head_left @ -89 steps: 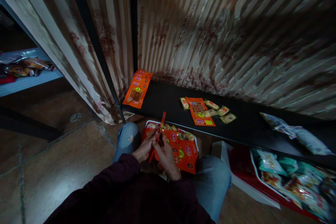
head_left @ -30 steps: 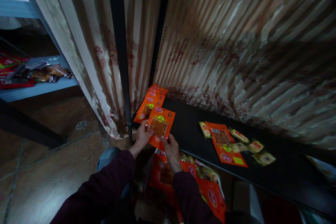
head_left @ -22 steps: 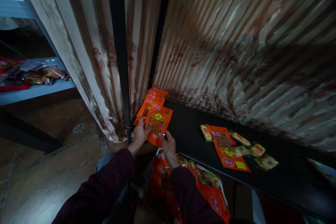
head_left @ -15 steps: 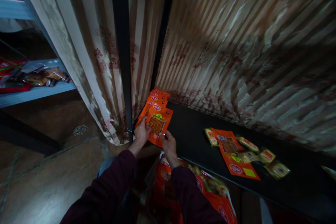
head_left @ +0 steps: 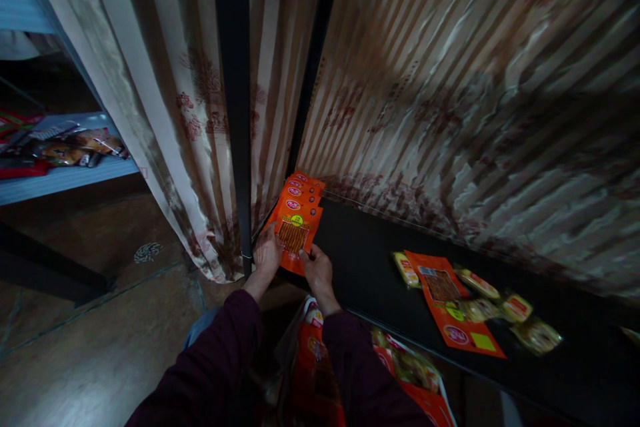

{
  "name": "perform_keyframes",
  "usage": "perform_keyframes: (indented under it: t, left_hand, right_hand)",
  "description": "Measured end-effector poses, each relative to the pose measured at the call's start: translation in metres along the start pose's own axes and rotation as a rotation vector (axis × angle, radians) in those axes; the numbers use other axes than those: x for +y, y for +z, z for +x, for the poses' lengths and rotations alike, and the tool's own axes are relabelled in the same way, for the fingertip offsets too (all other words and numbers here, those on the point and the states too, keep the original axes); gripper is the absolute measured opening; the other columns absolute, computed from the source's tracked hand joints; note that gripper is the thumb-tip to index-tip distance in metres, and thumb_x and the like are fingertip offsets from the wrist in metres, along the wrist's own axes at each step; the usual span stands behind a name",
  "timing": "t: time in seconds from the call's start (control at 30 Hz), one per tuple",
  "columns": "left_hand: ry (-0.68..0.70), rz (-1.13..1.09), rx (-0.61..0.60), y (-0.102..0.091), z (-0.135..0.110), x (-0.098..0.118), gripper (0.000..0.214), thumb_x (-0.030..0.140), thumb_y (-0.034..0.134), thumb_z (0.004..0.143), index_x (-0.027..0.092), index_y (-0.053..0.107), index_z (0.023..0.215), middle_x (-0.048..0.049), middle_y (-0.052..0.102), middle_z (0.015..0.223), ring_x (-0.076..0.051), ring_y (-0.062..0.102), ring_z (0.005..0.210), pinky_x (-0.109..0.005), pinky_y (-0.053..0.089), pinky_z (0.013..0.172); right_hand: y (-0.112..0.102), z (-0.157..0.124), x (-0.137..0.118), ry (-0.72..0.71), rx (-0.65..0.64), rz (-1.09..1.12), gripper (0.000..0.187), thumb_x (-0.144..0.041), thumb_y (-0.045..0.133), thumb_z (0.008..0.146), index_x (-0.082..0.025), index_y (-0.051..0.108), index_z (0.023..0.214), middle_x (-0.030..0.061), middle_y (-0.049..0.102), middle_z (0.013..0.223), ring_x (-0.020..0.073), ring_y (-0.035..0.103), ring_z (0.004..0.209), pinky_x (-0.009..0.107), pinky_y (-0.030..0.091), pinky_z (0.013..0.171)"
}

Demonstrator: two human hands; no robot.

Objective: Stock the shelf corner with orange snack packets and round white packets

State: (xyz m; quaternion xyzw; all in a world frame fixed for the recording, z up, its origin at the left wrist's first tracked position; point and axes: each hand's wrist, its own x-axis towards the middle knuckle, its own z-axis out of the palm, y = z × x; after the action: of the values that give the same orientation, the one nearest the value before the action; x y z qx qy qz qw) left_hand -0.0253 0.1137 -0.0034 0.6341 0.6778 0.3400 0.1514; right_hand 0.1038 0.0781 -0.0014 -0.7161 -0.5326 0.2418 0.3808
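At the bottom of the frame, between the dark sleeves, an open bundle of orange packets (head_left: 320, 363) sits in the person's lap, slumped toward the lower right. It looks loosely propped, so a shift of the knees could spill it onto the floor.

Just above, at centre left, both hands are closed on one orange snack packet (head_left: 294, 239). The left hand (head_left: 267, 252) has its fingers clamped on the packet's left edge, and the right hand (head_left: 316, 268) pinches the lower right corner between thumb and fingers. The packet lies tilted over the front end of a fanned stack of orange packets (head_left: 301, 191) at the left end of the black shelf (head_left: 365, 257), close against the black upright post (head_left: 233, 93).

The stack runs along the shelf's left edge, and I'd say that is the weak spot. A glossy packet laid crooked could slide off the pile, or off the shelf beside the post and down to the tiled floor (head_left: 100, 347). A nudge from either hand could also skew the fan beneath.

Further right on the shelf, a loose orange packet (head_left: 453, 303) lies flat with small yellow sachets (head_left: 515, 308) scattered around it, well apart from the hands. A sweeping sleeve might scatter them.

Behind hangs the striped curtain (head_left: 450, 80), whose hem could snag the stack's far end. In the upper left, a blue shelf (head_left: 65, 177) holds other snacks.
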Motion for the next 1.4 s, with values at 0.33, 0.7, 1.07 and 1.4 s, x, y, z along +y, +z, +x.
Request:
perform_keyframes:
  t: [0.33,0.7,1.07,1.4]
  left_hand:
    - [0.077,0.097,0.031,0.007,0.014,-0.007,0.037,0.013,0.042,0.088,0.013,0.055,0.123,-0.0116,0.066,0.107,-0.025,0.057,0.105,-0.036,0.047,0.092]
    - [0.079,0.237,0.045,0.009,0.016,-0.006,0.038,0.013,0.042,0.088,0.010,0.054,0.123,-0.0136,0.064,0.103,-0.026,0.056,0.100,-0.037,0.046,0.090]
    - [0.083,0.218,0.071,0.010,0.006,0.006,0.040,0.023,0.044,0.088,0.015,0.055,0.125,-0.0130,0.049,0.138,-0.030,0.047,0.121,-0.042,0.040,0.101]
    - [0.245,0.187,-0.050,0.016,-0.001,0.007,0.048,0.030,0.044,0.090,0.012,0.049,0.134,-0.0165,0.039,0.147,-0.029,0.028,0.140,-0.047,0.026,0.113]
  right_hand:
    - [0.007,0.010,-0.002,-0.030,-0.019,-0.302,0.025,-0.034,0.050,0.082,-0.020,0.067,0.095,0.0035,0.069,0.085,0.0155,0.061,0.072,0.024,0.040,0.065]
    - [0.007,0.014,-0.010,0.027,-0.041,-0.402,0.024,-0.033,0.052,0.086,-0.024,0.063,0.105,0.0047,0.069,0.095,0.0168,0.064,0.081,0.025,0.040,0.065]
    - [0.007,0.016,-0.008,0.035,-0.056,-0.323,0.034,-0.032,0.053,0.084,-0.024,0.057,0.117,0.0064,0.069,0.102,0.0202,0.065,0.089,0.028,0.043,0.069]
    - [0.010,0.012,-0.002,-0.048,0.069,-0.341,0.059,-0.030,0.054,0.082,-0.022,0.042,0.138,0.0118,0.059,0.116,0.0235,0.060,0.100,0.032,0.047,0.078]
